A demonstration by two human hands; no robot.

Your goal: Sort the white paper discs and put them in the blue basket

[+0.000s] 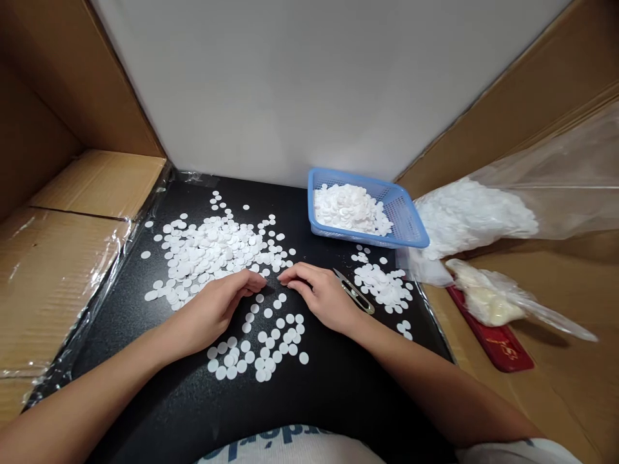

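My left hand point(217, 304) is cupped low over the black tabletop point(164, 393), at the right edge of a broad pile of small white round discs point(213, 248). Its fingers are bent, and nothing shows in them. Facing it, my right hand point(326, 296) curves its fingers down to the surface, thumb apart from the fingers. A narrow gap separates the two sets of fingertips, with a few discs around it. Nearer my body lies a loose scatter of flat discs point(265, 353). Beside my right hand rest small metal thread snips point(354, 293).
A blue plastic basket point(370, 241) full of discs stands at the back. Right of the snips is a smaller disc pile point(384, 288). A clear bag of white discs point(476, 216), a red packet point(498, 341) and a knotted plastic bag point(498, 299) lie on cardboard at the right.
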